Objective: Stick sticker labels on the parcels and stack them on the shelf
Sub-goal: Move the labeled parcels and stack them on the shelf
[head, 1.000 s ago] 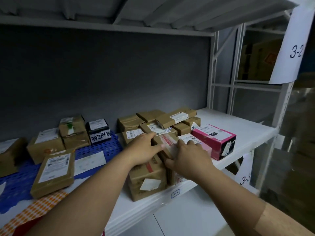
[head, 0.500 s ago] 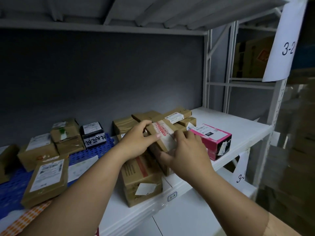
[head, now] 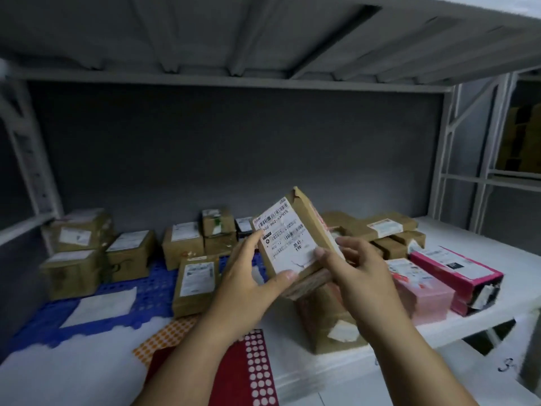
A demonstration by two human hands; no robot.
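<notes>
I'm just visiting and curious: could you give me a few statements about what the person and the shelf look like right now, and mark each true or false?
1. Both hands hold the brown parcel in the air. True.
2. The parcel's white label faces the camera. True.
3. The pink box lies on the blue mat. False: it lies on the white shelf, at the right.
4. The red sticker sheet is in the left hand. False: it lies on the shelf.

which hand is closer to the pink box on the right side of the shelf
Right. The right hand holds the raised parcel just left of the pink box; the left hand grips the parcel's far side.
</notes>
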